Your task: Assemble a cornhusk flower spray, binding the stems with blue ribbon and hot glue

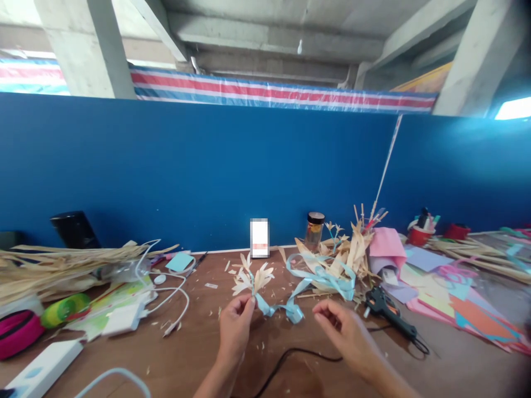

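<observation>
My left hand (236, 323) is closed in a pinch around the stem of a flower made of pale dried husk strips (262, 277), held upright above the table. Light blue ribbon (293, 314) runs from the stem, droops to the right in loops and reaches a looser tangle by the husk pile. To the right, my right hand (342, 326) hovers with its thumb and fingers loosely curled and slightly apart, and nothing shows between them. Its fingertips are near the ribbon but not touching it. The lower stem is hidden by my left fingers.
Behind the flower stands a phone (260, 237). A jar (315, 229) and a husk pile (357, 251) stand right of it. A hot glue gun (390, 315) lies beyond my right hand, near coloured paper (464, 309). Left are white cables (182, 298) and a power strip (45, 367).
</observation>
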`<state>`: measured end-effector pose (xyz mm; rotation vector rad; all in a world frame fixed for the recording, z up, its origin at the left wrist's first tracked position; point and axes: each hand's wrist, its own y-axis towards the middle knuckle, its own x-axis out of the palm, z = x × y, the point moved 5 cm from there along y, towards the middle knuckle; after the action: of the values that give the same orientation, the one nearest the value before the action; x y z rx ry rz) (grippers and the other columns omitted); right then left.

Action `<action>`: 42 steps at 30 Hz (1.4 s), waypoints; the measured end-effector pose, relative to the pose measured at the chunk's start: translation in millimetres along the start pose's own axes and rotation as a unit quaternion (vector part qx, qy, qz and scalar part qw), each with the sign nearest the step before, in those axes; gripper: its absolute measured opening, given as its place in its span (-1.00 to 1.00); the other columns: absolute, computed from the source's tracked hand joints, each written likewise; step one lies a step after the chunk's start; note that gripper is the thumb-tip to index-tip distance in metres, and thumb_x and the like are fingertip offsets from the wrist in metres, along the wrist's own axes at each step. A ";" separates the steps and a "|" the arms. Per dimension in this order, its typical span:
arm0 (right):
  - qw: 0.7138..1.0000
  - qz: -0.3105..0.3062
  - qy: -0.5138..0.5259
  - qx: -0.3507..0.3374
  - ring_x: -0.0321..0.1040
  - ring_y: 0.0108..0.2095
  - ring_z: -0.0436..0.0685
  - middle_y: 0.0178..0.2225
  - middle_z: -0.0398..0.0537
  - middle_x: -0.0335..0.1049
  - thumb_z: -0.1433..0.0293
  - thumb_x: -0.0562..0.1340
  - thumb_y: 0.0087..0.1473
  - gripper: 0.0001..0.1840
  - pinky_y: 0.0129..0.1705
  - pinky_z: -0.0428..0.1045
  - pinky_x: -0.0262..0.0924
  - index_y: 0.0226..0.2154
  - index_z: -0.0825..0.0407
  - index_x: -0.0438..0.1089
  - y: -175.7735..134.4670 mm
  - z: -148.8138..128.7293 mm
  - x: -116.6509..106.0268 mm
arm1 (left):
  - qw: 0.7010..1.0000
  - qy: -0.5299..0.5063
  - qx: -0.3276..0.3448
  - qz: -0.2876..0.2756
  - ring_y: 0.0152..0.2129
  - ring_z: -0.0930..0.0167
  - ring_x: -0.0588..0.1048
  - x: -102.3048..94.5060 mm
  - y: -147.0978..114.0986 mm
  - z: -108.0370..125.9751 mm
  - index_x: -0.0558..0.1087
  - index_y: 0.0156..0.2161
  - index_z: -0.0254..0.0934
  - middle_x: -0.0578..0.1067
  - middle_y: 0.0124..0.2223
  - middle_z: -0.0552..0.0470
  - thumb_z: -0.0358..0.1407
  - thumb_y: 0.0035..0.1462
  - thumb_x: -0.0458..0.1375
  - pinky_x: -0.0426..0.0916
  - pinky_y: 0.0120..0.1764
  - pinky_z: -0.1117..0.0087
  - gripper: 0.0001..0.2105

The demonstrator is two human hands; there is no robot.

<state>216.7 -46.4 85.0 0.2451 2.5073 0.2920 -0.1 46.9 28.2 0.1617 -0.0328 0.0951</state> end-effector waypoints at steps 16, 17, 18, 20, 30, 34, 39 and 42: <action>0.994 0.036 -0.102 -0.029 0.24 -0.51 0.00 -0.54 -0.20 0.33 0.45 0.09 -0.02 -0.87 -0.47 -0.14 0.05 -0.47 -0.01 0.35 -27.0 9.8 -18.1 | 0.997 0.066 -0.034 0.014 -0.37 0.22 0.47 -8.3 7.1 -5.5 0.50 -0.37 -0.34 0.56 -0.40 -0.04 -0.09 -0.24 0.20 0.27 -0.21 0.28 -0.64; 0.991 0.049 -0.119 -0.022 0.25 -0.50 0.01 -0.53 -0.20 0.34 0.44 0.09 -0.02 -0.87 -0.47 -0.13 0.05 -0.47 0.00 0.35 -28.5 17.0 -28.9 | 0.997 0.074 -0.037 0.012 -0.37 0.22 0.47 -8.4 8.0 -5.7 0.49 -0.37 -0.33 0.56 -0.42 -0.03 -0.09 -0.25 0.20 0.27 -0.21 0.29 -0.65; 0.988 0.062 -0.138 -0.013 0.26 -0.49 0.01 -0.52 -0.19 0.35 0.44 0.08 -0.02 -0.86 -0.45 -0.13 0.06 -0.46 0.00 0.34 -29.7 25.0 -41.0 | 0.996 0.081 -0.041 0.006 -0.37 0.22 0.47 -8.1 8.7 -6.0 0.49 -0.38 -0.32 0.56 -0.43 -0.01 -0.07 -0.24 0.19 0.27 -0.21 0.28 -0.65; 0.980 0.092 -0.179 0.012 0.28 -0.47 0.03 -0.49 -0.16 0.37 0.40 0.05 0.01 -0.84 -0.42 -0.11 0.08 -0.43 0.00 0.34 -31.8 42.6 -67.9 | 0.994 0.092 -0.048 0.017 -0.38 0.21 0.46 -9.2 8.9 -5.3 0.49 -0.39 -0.31 0.55 -0.46 0.00 -0.06 -0.26 0.18 0.27 -0.22 0.27 -0.64; 0.894 0.139 -0.411 0.115 0.32 -0.34 0.17 -0.32 0.00 0.39 0.36 0.06 -0.01 -0.76 -0.41 -0.03 0.07 -0.26 0.00 0.32 -45.9 103.1 -135.7 | 0.995 0.085 -0.049 0.028 -0.37 0.20 0.47 -7.3 5.8 0.7 0.50 -0.42 -0.31 0.56 -0.45 -0.01 -0.07 -0.29 0.20 0.29 -0.22 0.27 -0.65; 0.869 0.155 -0.463 0.085 0.24 -0.23 0.21 -0.26 0.02 0.33 0.36 0.10 -0.02 -0.81 -0.32 0.00 0.08 -0.28 -0.01 0.31 -44.7 106.2 -128.5 | 0.995 0.086 -0.047 0.019 -0.34 0.20 0.47 -7.8 7.4 -5.2 0.49 -0.38 -0.31 0.56 -0.41 -0.02 -0.06 -0.26 0.19 0.27 -0.20 0.26 -0.64; 0.869 0.151 -0.462 0.093 0.25 -0.24 0.22 -0.28 0.01 0.33 0.39 0.12 -0.03 -0.83 -0.30 0.01 0.09 -0.29 0.00 0.27 -38.1 118.0 -122.4 | 0.994 0.088 -0.069 0.016 -0.34 0.19 0.47 -8.3 6.0 -4.7 0.49 -0.37 -0.30 0.56 -0.42 -0.01 -0.05 -0.28 0.19 0.27 -0.18 0.26 -0.62; 0.883 0.149 -0.436 0.089 0.24 -0.20 0.22 -0.23 0.02 0.34 0.45 0.09 -0.03 -0.77 -0.27 0.02 0.11 -0.23 0.01 0.26 -36.5 123.2 -123.1 | 0.993 0.092 -0.066 0.019 -0.33 0.19 0.46 -9.6 7.1 -5.2 0.49 -0.37 -0.29 0.56 -0.43 0.00 -0.05 -0.27 0.19 0.25 -0.16 0.25 -0.63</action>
<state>383.7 -92.1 43.9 0.6726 1.5895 0.0393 -10.2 53.8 23.9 0.0196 0.1426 0.1444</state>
